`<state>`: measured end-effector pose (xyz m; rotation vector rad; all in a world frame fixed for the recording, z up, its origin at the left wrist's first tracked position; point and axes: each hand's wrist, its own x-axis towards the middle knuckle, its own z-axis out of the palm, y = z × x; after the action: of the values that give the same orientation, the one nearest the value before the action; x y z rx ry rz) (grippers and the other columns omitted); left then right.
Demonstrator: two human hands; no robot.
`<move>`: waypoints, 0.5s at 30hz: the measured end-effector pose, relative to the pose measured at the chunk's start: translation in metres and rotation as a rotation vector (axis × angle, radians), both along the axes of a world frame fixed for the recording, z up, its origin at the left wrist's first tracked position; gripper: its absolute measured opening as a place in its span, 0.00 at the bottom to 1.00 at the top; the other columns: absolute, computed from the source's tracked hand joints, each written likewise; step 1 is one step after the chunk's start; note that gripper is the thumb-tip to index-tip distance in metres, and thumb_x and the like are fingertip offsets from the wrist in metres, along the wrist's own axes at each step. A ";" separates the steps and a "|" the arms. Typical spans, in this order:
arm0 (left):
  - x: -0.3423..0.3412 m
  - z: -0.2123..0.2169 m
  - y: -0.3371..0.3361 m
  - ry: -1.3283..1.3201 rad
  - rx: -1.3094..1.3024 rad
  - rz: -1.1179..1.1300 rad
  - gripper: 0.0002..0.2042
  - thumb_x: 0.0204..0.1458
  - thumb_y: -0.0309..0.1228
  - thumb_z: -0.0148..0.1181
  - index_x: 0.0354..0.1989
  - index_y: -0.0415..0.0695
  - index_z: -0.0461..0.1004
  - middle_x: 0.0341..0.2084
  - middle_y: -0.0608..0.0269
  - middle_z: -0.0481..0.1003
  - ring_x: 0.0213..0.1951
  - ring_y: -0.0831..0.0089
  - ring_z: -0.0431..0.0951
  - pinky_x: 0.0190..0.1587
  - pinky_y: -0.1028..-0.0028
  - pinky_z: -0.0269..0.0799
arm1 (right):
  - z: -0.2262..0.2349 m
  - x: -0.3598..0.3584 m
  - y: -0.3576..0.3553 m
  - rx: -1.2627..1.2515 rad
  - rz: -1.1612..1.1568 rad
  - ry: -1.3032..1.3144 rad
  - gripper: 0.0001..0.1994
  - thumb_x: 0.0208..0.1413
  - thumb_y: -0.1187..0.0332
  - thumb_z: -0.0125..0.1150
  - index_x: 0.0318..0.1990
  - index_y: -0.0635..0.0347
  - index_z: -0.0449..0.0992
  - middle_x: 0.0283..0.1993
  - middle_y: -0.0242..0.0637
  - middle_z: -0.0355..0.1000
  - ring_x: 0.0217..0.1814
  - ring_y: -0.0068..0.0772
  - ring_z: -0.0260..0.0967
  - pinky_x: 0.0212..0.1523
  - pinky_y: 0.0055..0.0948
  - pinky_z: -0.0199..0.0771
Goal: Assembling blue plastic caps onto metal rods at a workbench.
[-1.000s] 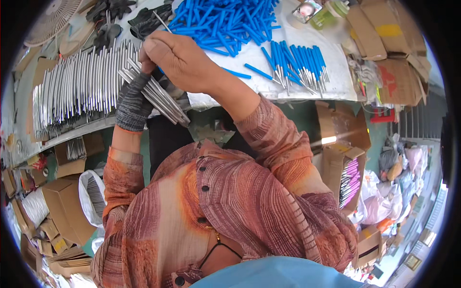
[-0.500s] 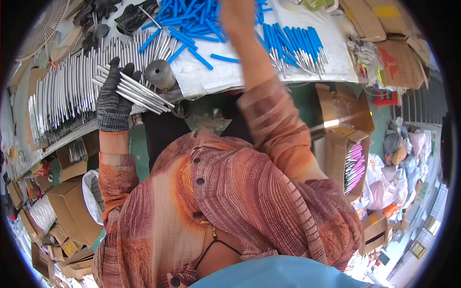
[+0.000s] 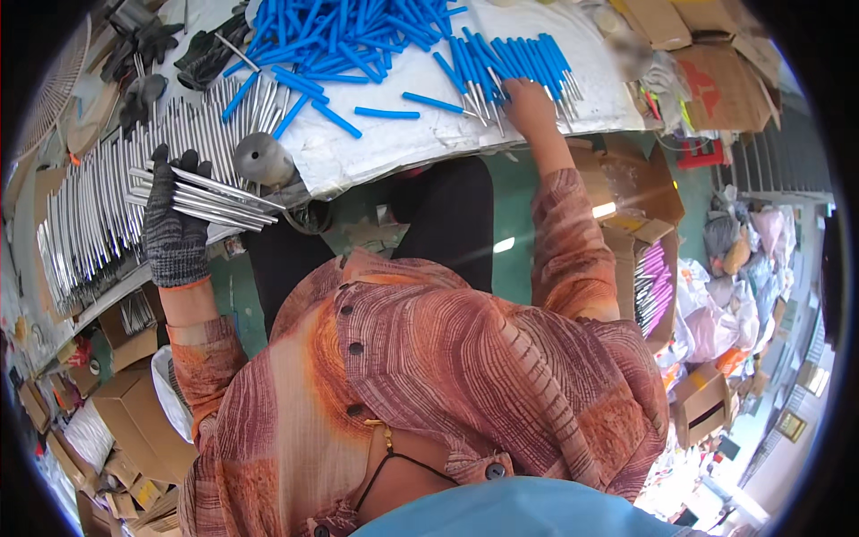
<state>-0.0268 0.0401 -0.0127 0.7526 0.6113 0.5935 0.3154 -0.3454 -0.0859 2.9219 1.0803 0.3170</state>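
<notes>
My left hand (image 3: 175,219), in a dark grey knit glove, is closed around a bundle of silver metal rods (image 3: 228,204) near the table's front edge. Beside it stands a grey metal cylinder (image 3: 262,158) with a small hole in its top. My bare right hand (image 3: 530,109) is among the metal rods with blue sleeves (image 3: 550,67) at the right, its fingers bent around one, partly hidden. Loose blue sleeves (image 3: 335,36) lie heaped farther back. Several strays, including one blue sleeve (image 3: 386,113), lie nearer the front.
A long row of silver rods (image 3: 107,197) covers the table's left side. Dark gloves (image 3: 143,49) lie behind it. An open cardboard box (image 3: 660,331) with pink pieces stands below at the right. More cartons (image 3: 139,412) and plastic bags (image 3: 716,304) flank me.
My right hand has come from the blue sleeve heap rightward and nearer, to the sleeved rods. My left hand still holds its bundle. The whole view has shifted slightly.
</notes>
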 end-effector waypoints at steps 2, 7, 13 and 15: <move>0.001 0.000 -0.002 0.024 0.003 0.030 0.15 0.51 0.33 0.58 0.48 0.47 0.70 0.37 0.56 0.74 0.39 0.64 0.75 0.46 0.66 0.72 | 0.007 0.004 0.002 0.020 -0.033 0.052 0.06 0.44 0.71 0.53 0.32 0.55 0.71 0.36 0.42 0.72 0.40 0.47 0.69 0.37 0.44 0.71; -0.004 0.004 -0.006 0.010 0.003 0.003 0.14 0.51 0.34 0.58 0.47 0.47 0.71 0.34 0.58 0.75 0.37 0.68 0.75 0.44 0.68 0.73 | 0.011 0.011 0.001 -0.061 0.003 0.257 0.10 0.43 0.70 0.55 0.37 0.55 0.69 0.37 0.42 0.72 0.42 0.48 0.69 0.38 0.44 0.71; -0.006 0.006 -0.010 -0.003 0.008 0.011 0.15 0.52 0.34 0.57 0.47 0.45 0.70 0.33 0.58 0.75 0.36 0.70 0.75 0.45 0.69 0.73 | 0.014 0.001 0.000 -0.077 -0.036 0.230 0.16 0.42 0.69 0.56 0.42 0.55 0.69 0.37 0.43 0.73 0.42 0.46 0.70 0.41 0.42 0.70; -0.008 0.004 -0.009 -0.017 0.022 -0.026 0.15 0.52 0.34 0.57 0.47 0.45 0.70 0.33 0.58 0.75 0.36 0.70 0.75 0.45 0.69 0.73 | 0.024 0.000 -0.001 -0.061 -0.048 0.227 0.15 0.42 0.70 0.55 0.41 0.55 0.69 0.36 0.43 0.73 0.41 0.46 0.71 0.40 0.43 0.71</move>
<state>-0.0346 0.0315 -0.0090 0.7742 0.5788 0.5830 0.3153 -0.3466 -0.0615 2.9783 1.0189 -0.0499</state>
